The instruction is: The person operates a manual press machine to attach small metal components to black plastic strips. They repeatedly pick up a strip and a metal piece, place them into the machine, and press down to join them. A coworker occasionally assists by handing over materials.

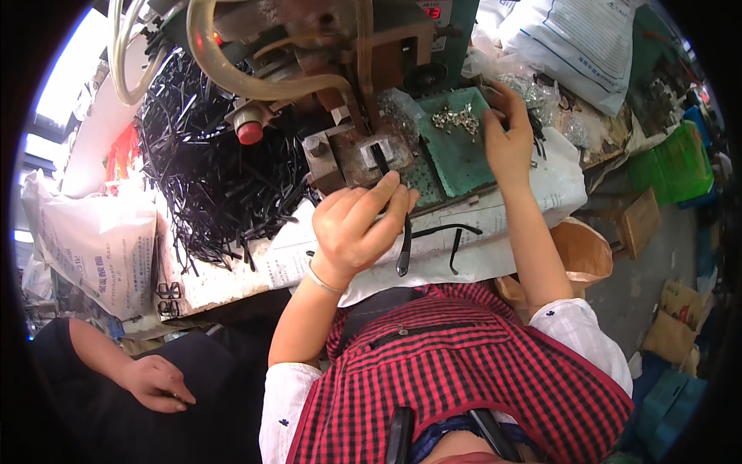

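My left hand pinches a black eyeglass temple between thumb and fingers. Its upper end lies on the small metal fixture of a bench machine, and its rounded tip points down toward me. At the right rim of a green tray is my right hand, with thumb and fingers bent and a gap between them; I see nothing in it. Small silvery metal parts lie heaped in the tray. Two more black temples lie on white sheeting in front of the machine.
A big pile of black temples covers the bench on the left, near a red button. Clear hoses loop above. White sacks stand left and back right. Another person's hand rests at lower left.
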The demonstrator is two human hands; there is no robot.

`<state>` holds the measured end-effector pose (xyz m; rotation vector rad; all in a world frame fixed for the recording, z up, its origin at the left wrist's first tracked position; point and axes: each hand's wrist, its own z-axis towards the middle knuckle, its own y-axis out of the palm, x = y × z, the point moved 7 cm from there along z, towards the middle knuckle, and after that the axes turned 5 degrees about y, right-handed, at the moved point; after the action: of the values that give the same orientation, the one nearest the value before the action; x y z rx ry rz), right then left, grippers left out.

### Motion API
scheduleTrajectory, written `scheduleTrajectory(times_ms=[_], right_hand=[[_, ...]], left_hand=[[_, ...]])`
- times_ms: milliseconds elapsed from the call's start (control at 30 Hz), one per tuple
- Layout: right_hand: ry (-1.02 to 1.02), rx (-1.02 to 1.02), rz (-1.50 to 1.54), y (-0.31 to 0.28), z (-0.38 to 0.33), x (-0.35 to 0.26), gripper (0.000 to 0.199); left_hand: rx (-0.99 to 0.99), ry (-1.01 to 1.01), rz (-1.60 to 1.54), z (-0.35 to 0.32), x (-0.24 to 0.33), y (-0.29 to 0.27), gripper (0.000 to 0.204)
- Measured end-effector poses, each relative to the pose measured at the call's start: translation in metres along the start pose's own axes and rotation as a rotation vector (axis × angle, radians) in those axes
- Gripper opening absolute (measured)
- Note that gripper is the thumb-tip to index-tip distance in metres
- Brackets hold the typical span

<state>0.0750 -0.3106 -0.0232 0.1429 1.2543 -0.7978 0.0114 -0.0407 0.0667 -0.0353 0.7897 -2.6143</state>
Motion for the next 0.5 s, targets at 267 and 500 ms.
scheduleTrajectory(times_ms=[267,500], right_hand=[[-0.27,-0.16,-0.419,0.027,-0.018,0.005,0.015],[-0.3,-0.145,-0.622,0.053,-0.031,0.012,0.017]], left_hand=[[0.031,-0.022,-0.022,-0.003,-0.002,0.001,0.026],[0.034,-0.298,-0.171,-0.044,0.012,-0.018,0.03]])
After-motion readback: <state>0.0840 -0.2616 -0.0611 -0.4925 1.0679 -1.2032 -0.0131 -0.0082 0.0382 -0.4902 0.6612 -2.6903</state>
